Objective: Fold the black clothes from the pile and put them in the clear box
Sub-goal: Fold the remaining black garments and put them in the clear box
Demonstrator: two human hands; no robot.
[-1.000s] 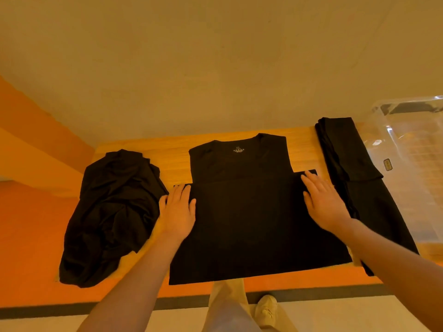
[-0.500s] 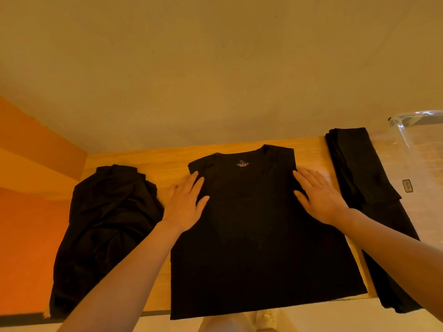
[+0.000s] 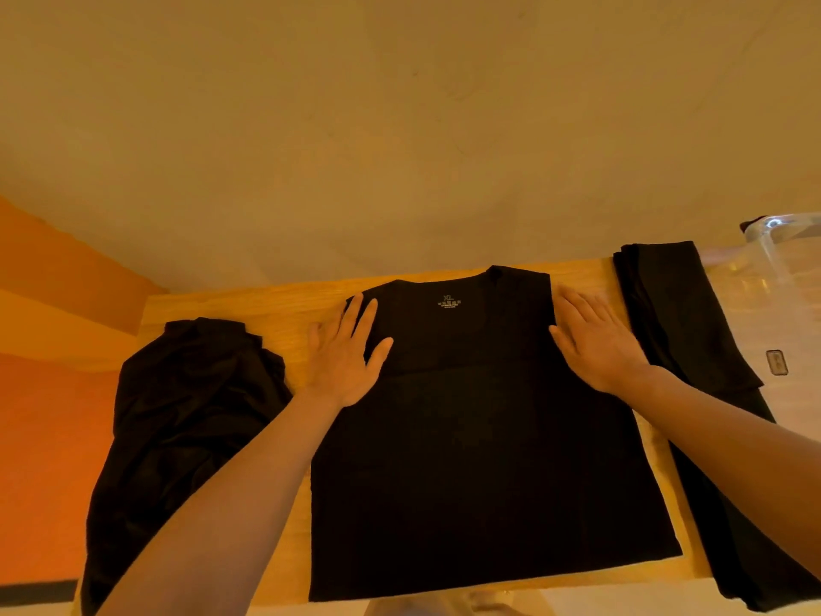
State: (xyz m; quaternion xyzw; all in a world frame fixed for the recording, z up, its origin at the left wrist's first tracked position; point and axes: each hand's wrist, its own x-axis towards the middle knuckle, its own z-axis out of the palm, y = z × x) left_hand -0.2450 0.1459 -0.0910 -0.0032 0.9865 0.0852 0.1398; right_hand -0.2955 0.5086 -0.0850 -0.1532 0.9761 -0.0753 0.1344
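Nearest, the hem of a black shirt (image 3: 480, 460) hangs just over the near edge of the wooden table (image 3: 249, 304); the shirt lies flat in the middle of the top, neck toward the far wall, with a pale size print inside the collar. Both forearms reach in over it from the near side. The left hand (image 3: 344, 355) lies palm down on the shirt's left shoulder, fingers straight and a little spread, the outer fingers running off the cloth onto bare wood, the thumb angled out onto the fabric. The right hand (image 3: 595, 344) lies flat at the shirt's right edge near the shoulder, fingers straight and close together, pointing far and left. At the left end of the table sits a rumpled pile of black clothes (image 3: 177, 437), drooping over the near edge. On the right, a folded black garment (image 3: 684, 331) runs near to far, just beside the clear box (image 3: 782, 269) at the far right corner.
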